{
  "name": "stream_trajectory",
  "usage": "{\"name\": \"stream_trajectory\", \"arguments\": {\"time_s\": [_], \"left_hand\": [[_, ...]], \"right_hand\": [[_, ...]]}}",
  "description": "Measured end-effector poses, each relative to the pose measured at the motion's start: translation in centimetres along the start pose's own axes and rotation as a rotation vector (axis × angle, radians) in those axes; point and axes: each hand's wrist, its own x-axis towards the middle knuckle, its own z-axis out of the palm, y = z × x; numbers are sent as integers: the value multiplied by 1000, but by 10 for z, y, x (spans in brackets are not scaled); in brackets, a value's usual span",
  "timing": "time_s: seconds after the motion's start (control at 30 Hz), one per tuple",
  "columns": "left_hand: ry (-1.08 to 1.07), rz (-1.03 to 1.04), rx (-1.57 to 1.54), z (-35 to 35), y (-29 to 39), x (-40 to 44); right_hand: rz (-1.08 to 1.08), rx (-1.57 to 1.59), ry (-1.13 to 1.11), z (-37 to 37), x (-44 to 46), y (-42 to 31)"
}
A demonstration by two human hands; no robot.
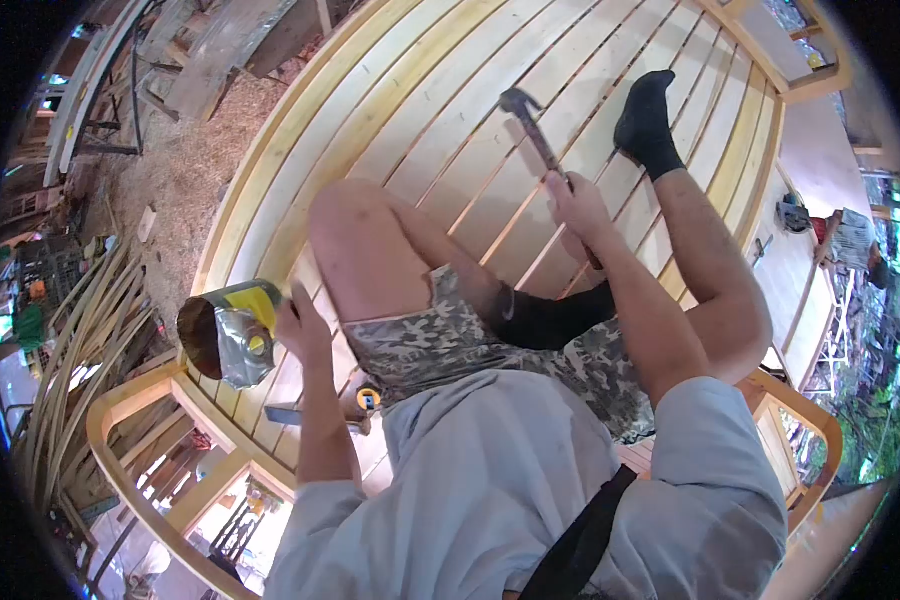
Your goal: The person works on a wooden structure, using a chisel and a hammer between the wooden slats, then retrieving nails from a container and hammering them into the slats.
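My right hand [580, 210] is wrapped round the handle of a claw hammer [535, 130], whose head points away from me over the wooden slats [440, 130]. On the other side, my left hand [305, 325] is closed at the edge of an open can [242, 345] with a yellow and silver side; the can lies tilted near the slats' left edge, and whether the fingers grip it or something small is hidden. Beside my left forearm lie a dark metal tool [288, 414] and a yellow and black tape measure [368, 399].
My legs rest on the slats, with a black sock [650, 120] on the foot at the upper right. Curved wooden frame rails [120, 400] edge the platform. Thin wood strips [80, 370] lie at the left, and tools [795, 215] sit on a surface at the right.
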Motion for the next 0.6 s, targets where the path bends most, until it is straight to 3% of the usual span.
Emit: {"name": "stream_trajectory", "arguments": {"time_s": [0.07,0.13,0.17,0.2,0.23,0.27,0.3,0.37,0.6], "left_hand": [[9,-4,139,-10,-94,-42],[-25,-337,464,-39,-144,-89],[-26,-369,201,-50,-209,-116],[22,-607,136,-76,-176,-135],[70,-599,505,-86,-221,-159],[108,-726,613,-96,-236,-181],[128,-856,596,-104,-230,-192],[133,-1035,523,-111,-223,-211],[111,-1232,338,-111,-206,-216]], "right_hand": [[122,54,51,-2,-3,-18],[140,-8,109,12,3,5],[166,-70,154,15,5,12],[155,-84,160,13,0,7],[230,69,111,12,-10,-2],[307,223,60,14,-17,-8],[300,211,58,22,-14,0],[368,546,22,35,-10,14],[479,494,83,60,-38,-4]]}}
